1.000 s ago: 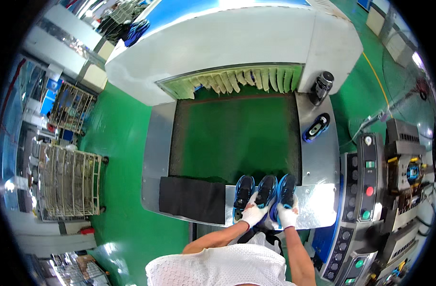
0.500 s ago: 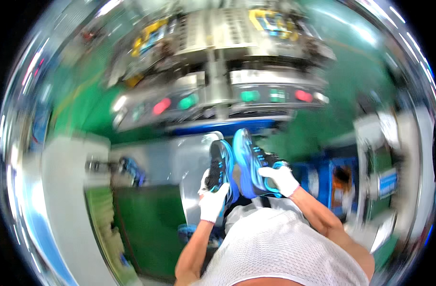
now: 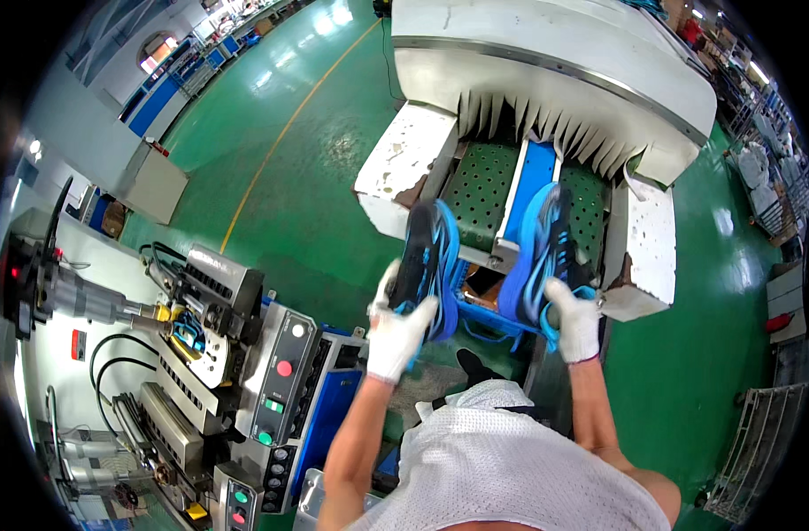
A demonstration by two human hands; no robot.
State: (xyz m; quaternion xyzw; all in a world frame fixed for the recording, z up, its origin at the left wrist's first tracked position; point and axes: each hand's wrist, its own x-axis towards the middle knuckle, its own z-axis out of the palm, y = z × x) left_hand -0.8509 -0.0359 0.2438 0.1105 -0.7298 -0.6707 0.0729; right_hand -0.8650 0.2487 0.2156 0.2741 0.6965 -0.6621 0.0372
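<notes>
Green floor [image 3: 316, 168], white conveyor machine [image 3: 555, 80] ahead. Left hand [image 3: 400, 332] grips black-blue shoe [image 3: 427, 257]; right hand [image 3: 574, 320] grips blue shoe [image 3: 539, 248], both gloved.

I see a bright, sharp view; overhead lamps glare on the glossy green floor [image 3: 316, 159] far left, edges bend darkly.

Two white knit gloves [image 3: 396, 332] [image 3: 574, 320] hold black shoes with bright blue stripes [image 3: 427, 257] [image 3: 542, 252]. The dotted belt [image 3: 480, 181] is green, like the shiny floor [image 3: 307, 168].

Factory floor: green floor [image 3: 316, 177], conveyor machine [image 3: 546, 97], control panels [image 3: 281, 372].
</notes>
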